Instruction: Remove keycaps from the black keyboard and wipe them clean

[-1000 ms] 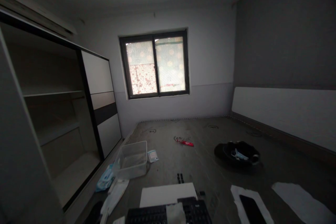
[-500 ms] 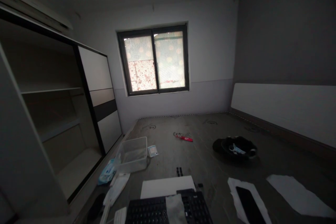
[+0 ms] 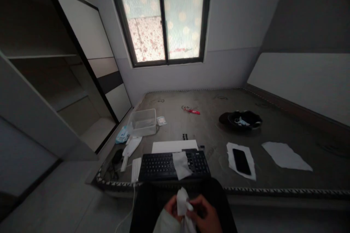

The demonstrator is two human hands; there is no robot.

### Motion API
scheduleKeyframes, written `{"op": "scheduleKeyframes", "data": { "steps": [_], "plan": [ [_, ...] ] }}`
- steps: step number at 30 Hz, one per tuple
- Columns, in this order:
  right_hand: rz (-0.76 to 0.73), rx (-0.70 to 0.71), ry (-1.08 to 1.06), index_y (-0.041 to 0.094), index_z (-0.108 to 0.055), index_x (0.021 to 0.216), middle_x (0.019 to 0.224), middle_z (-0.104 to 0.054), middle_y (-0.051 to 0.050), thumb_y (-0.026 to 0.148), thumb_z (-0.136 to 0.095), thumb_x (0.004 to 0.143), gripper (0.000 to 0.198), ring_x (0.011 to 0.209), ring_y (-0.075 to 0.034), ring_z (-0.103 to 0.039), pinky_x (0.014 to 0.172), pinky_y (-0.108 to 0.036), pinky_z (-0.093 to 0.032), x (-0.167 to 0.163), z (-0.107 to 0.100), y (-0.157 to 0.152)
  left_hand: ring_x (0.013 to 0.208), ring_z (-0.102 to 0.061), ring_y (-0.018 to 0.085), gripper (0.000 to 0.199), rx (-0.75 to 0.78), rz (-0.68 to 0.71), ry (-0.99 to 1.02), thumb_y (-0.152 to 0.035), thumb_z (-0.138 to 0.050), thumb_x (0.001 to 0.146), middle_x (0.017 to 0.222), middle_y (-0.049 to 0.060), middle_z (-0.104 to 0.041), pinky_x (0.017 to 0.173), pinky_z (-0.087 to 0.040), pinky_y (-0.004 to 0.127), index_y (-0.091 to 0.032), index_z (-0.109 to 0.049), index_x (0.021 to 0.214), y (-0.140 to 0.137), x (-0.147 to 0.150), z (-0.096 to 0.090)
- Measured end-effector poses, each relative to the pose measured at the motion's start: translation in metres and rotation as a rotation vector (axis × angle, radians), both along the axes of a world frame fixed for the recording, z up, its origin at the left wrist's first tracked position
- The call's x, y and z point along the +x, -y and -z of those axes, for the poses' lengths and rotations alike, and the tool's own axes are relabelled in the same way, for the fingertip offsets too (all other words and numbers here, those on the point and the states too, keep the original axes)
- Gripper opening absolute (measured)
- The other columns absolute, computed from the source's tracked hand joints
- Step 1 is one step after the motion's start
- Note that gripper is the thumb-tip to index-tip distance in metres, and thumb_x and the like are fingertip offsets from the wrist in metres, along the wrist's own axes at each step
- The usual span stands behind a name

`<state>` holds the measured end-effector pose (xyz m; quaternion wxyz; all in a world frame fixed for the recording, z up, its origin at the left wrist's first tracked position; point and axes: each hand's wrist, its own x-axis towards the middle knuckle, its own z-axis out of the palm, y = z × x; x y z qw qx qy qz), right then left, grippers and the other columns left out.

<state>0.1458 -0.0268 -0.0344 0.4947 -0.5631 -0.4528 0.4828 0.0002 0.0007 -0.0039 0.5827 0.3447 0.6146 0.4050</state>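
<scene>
At six o'clock, at the bottom edge, the wearer's own body shows. Dark trousers [image 3: 222, 202], black or nearly so, cover both legs; the cloth looks plain and matte, rounded over the knees at seven and five o'clock. Just left of six o'clock, a loose, pale sleeve [image 3: 165, 222], whitish with a faint green-grey tint, leads to the left hand [image 3: 171, 205], which is bare and partly hidden. The right hand [image 3: 205, 216], between five and six o'clock, is also bare. Dim light blurs finer fabric detail.
</scene>
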Motion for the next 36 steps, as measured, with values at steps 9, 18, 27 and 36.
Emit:
{"op": "scheduleKeyframes", "data": {
  "steps": [9,18,27,36],
  "plan": [
    [0.2,0.002,-0.155,0.019,-0.071,0.075,0.073,-0.069,-0.002,0.052,-0.09,0.058,0.041,0.072,-0.018,-0.064,0.068,-0.028,-0.053,0.005,-0.012,0.006,0.086,-0.077,0.03,0.046,0.046,-0.131,0.218,-0.032,-0.097,0.038,0.078,0.01,-0.083,0.076,-0.062,0.032,-0.017,-0.075,0.075,0.003,0.003,0.002],
    [0.209,-0.032,-0.229,0.022,-0.069,0.086,0.085,-0.074,-0.005,0.051,-0.087,0.063,0.041,0.085,-0.022,-0.072,0.08,-0.034,-0.059,0.013,-0.018,0.005,0.086,-0.079,0.03,0.048,0.022,-0.222,0.215,-0.03,-0.096,0.04,0.081,0.011,-0.084,0.067,-0.06,0.027,-0.015,-0.075,0.081,0.002,-0.002,0.017],
    [0.151,-0.07,-0.274,0.022,-0.063,0.095,0.1,-0.079,-0.011,0.051,-0.08,0.075,0.039,0.082,-0.022,-0.074,0.08,-0.037,-0.06,0.02,-0.011,-0.003,0.075,-0.077,0.024,0.048,0.021,-0.221,0.208,-0.04,-0.094,0.04,0.078,0.009,-0.083,0.062,-0.056,0.025,-0.017,-0.075,0.078,0.0,-0.001,0.028],
    [0.19,-0.025,0.171,0.02,-0.077,0.091,0.089,-0.078,-0.008,0.059,-0.076,0.072,0.044,0.08,-0.023,-0.07,0.08,-0.037,-0.055,0.071,0.029,-0.058,0.052,-0.068,0.016,0.043,-0.021,-0.261,0.277,-0.03,-0.096,0.037,0.061,0.003,-0.078,0.048,-0.049,0.022,-0.017,-0.074,0.071,0.003,0.001,0.035]
  ]
}}
